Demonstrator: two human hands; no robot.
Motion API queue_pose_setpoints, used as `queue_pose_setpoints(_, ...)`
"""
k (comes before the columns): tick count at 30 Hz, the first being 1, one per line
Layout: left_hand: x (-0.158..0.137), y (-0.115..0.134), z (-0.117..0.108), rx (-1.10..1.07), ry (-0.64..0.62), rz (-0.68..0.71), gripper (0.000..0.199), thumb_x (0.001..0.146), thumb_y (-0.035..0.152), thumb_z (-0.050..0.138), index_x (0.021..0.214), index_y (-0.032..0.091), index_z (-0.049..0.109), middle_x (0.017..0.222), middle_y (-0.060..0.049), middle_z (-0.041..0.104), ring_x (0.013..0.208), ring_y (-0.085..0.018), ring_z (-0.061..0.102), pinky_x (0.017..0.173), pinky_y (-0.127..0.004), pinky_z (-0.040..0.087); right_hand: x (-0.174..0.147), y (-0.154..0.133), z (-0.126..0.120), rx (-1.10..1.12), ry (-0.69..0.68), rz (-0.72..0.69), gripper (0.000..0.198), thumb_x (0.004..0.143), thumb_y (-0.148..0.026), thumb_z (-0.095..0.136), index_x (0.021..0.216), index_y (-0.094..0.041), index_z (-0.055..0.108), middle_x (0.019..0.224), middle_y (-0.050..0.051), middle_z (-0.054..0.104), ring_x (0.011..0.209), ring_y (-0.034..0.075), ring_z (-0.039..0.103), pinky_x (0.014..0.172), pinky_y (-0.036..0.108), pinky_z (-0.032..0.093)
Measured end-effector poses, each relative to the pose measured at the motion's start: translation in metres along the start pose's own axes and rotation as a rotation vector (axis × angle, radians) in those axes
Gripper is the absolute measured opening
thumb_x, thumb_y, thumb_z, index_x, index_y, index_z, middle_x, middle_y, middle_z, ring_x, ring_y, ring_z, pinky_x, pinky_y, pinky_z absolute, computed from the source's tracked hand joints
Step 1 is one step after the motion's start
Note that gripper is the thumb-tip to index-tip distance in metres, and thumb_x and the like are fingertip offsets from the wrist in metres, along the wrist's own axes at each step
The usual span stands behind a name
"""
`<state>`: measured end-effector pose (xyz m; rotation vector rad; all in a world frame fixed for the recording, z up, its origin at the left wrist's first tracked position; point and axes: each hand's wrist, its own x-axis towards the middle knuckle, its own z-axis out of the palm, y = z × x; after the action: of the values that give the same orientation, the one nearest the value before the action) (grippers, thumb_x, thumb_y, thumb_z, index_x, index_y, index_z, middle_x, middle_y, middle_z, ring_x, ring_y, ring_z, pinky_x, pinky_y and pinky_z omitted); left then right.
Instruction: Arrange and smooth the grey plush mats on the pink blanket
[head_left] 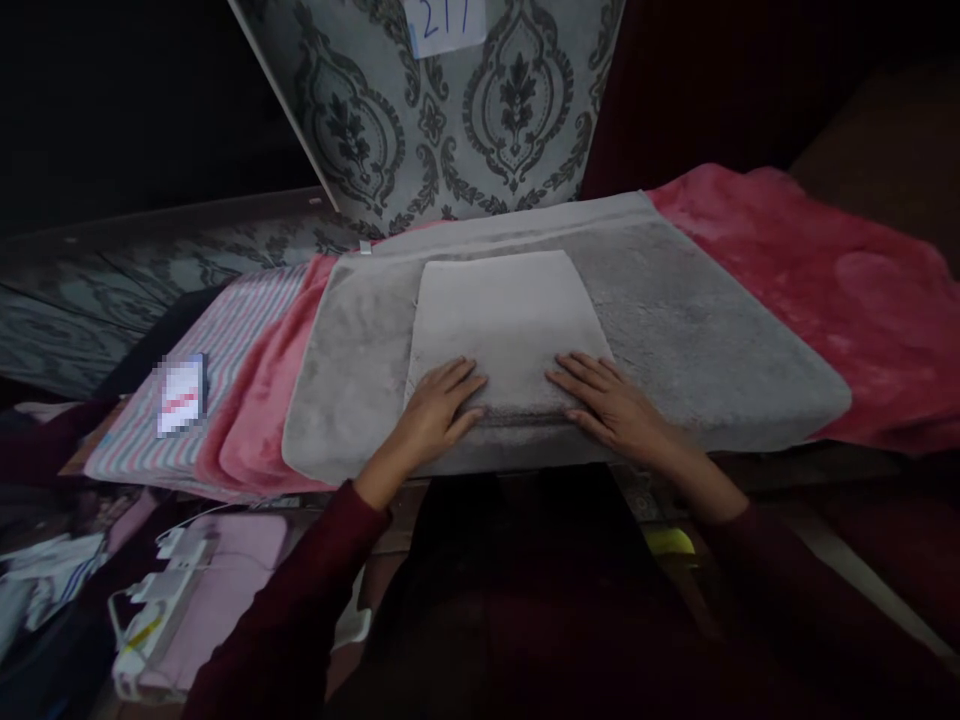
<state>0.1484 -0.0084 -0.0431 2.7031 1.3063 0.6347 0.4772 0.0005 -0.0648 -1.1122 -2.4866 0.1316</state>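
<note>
A pale grey folded cloth [510, 305] lies in front of me, roughly square, its near edge showing thick fluffy layers. It rests on a larger grey plush cloth [690, 320] spread over the table. My left hand [439, 410] lies on the near left corner of the folded cloth, fingers stretched out. On the near right corner my right hand [611, 405] is laid the same way, fingers extended and slightly apart. Both palms face down, and neither hand grasps anything.
Under the grey cloth runs a pink plush blanket [825, 300], with a striped cloth [225, 340] at the left end. A phone [181, 395] with a blurred screen lies there. A power strip [169, 600] with cables sits below left. Patterned wallpaper [517, 110] rises behind.
</note>
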Motion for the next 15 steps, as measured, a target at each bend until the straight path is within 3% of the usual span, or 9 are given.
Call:
queue_pose_setpoints(5,-0.028,0.006,0.011,0.064,0.224,0.062,0.033,0.102,0.026,0.054,0.133,0.022,0.066,0.133,-0.013,0.069,0.126,-0.027,0.063,0.105,-0.051,0.054,-0.019,0.000,0.005,0.043,0.107,-0.020,0.049,0.107,-0.035,0.042,0.155,-0.030,0.048,0.160,0.006,0.045,0.152,0.028,0.035,0.121,0.059,0.035)
queue_pose_setpoints(15,-0.031,-0.003,0.010,0.138,0.232,0.107,0.033,0.101,0.014,0.050,0.129,0.019,0.067,0.131,-0.014,0.070,0.123,-0.026,0.064,0.104,-0.049,0.057,-0.015,-0.002,0.018,-0.054,0.215,-0.064,0.044,0.104,-0.022,0.045,0.145,-0.027,0.060,0.150,0.008,0.057,0.145,0.030,0.046,0.116,0.058,0.041)
